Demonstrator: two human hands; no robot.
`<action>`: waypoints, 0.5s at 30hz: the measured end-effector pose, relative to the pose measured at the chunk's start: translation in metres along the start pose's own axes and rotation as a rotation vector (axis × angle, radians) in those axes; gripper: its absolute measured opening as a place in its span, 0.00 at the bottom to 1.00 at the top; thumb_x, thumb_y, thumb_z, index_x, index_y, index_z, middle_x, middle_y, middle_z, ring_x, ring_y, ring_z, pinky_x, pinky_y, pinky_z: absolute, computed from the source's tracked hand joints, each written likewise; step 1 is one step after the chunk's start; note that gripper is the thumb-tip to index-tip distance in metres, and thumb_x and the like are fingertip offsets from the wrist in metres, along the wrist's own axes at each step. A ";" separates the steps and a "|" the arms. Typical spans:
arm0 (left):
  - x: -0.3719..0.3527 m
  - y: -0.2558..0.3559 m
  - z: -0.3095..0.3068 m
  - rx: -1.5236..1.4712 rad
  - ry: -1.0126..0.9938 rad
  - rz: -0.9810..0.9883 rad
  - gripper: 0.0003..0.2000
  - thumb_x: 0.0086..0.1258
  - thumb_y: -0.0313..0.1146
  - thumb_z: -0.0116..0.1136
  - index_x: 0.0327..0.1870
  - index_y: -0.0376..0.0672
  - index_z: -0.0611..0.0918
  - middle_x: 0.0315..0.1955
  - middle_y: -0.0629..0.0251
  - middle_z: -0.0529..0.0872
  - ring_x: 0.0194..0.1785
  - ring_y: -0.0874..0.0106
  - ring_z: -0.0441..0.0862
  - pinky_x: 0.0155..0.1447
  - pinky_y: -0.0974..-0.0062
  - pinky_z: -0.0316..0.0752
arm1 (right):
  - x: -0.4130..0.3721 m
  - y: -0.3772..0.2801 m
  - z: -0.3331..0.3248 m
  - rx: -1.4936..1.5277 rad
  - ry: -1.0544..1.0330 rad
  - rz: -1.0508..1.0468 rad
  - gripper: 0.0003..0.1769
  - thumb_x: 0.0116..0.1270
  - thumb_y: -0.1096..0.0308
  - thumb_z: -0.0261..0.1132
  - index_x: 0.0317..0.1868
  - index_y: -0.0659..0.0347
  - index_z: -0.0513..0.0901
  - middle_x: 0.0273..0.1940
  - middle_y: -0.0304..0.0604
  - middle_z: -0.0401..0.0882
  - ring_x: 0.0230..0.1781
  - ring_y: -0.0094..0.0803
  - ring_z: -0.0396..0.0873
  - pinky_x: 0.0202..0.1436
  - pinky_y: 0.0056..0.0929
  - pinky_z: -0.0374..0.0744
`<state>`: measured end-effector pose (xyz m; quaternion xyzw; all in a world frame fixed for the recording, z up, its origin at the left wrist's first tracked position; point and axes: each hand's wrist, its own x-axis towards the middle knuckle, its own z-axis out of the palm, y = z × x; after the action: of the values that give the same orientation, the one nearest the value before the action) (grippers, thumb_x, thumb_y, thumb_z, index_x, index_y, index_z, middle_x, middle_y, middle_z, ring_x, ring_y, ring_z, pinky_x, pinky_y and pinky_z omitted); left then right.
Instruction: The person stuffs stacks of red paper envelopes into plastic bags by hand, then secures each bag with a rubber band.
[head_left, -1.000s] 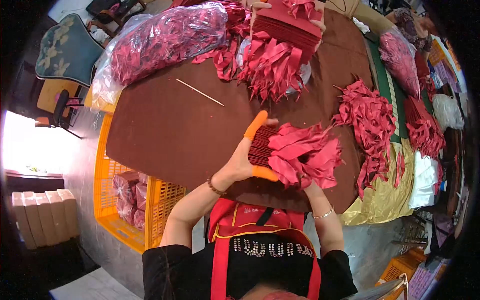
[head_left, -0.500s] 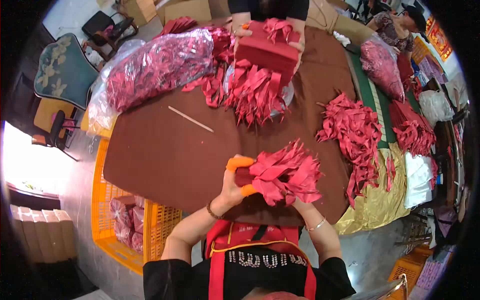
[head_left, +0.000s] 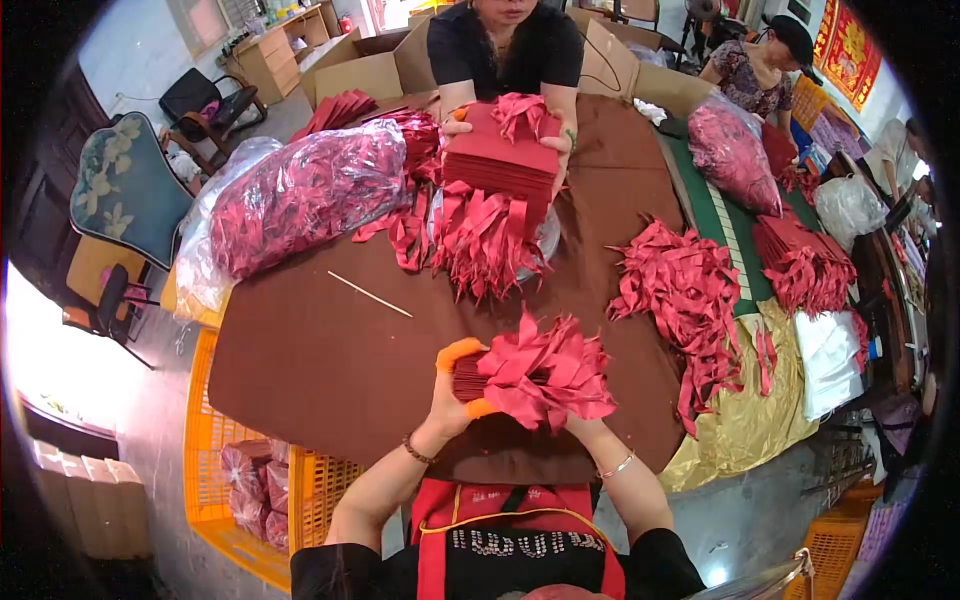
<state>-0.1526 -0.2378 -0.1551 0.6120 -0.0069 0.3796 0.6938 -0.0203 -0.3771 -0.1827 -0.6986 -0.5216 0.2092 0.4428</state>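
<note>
My left hand (head_left: 458, 385), with orange covers on thumb and a finger, grips the edge of a stack of flat dark red pieces with red ribbons (head_left: 545, 370). The loose ribbons spill out to the right, over my right hand (head_left: 578, 424); its fingers are hidden behind them. Across the table, another person's two hands hold a larger stack of flat red pieces (head_left: 500, 150). Ribbons (head_left: 485, 235) hang from that stack's near side, over what looks like a clear plastic-wrapped thing. A thin pale stick (head_left: 370, 294) lies on the brown tabletop (head_left: 300, 370) left of my hands.
A large clear bag of red ribboned pieces (head_left: 310, 195) lies at the table's left. To the right are a ribbon heap (head_left: 680, 290), gold sheeting (head_left: 750, 425) and white plastic (head_left: 828, 365). An orange crate (head_left: 325, 500) stands below left. Another person sits far right.
The view has tilted up, showing more of the room and the person opposite. My hands still hold the ribboned stack, its ribbons slightly rearranged and the stack's edge more visible.
</note>
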 end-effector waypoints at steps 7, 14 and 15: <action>-0.010 -0.005 -0.013 0.031 -0.142 -0.163 0.48 0.47 0.31 0.69 0.67 0.48 0.47 0.63 0.60 0.56 0.63 0.65 0.61 0.63 0.60 0.61 | -0.014 0.020 0.009 0.362 0.020 0.042 0.27 0.65 0.62 0.50 0.64 0.56 0.57 0.64 0.42 0.56 0.66 0.38 0.53 0.68 0.36 0.53; -0.015 -0.031 -0.024 -0.191 -0.033 -0.475 0.15 0.70 0.35 0.37 0.54 0.39 0.67 0.49 0.59 0.73 0.53 0.63 0.73 0.55 0.60 0.71 | -0.013 0.010 0.004 0.440 -0.026 0.066 0.28 0.68 0.62 0.46 0.66 0.56 0.50 0.65 0.43 0.54 0.65 0.37 0.54 0.68 0.37 0.55; -0.011 -0.032 -0.022 -0.147 -0.008 -0.471 0.14 0.70 0.34 0.37 0.52 0.38 0.68 0.47 0.59 0.75 0.50 0.63 0.74 0.53 0.62 0.72 | -0.011 0.008 0.004 0.678 0.025 0.121 0.30 0.65 0.66 0.52 0.65 0.57 0.52 0.64 0.44 0.56 0.63 0.36 0.57 0.66 0.36 0.59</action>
<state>-0.1535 -0.2239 -0.1925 0.5463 0.1057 0.2031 0.8057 -0.0233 -0.3856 -0.1933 -0.5439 -0.3746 0.3880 0.6428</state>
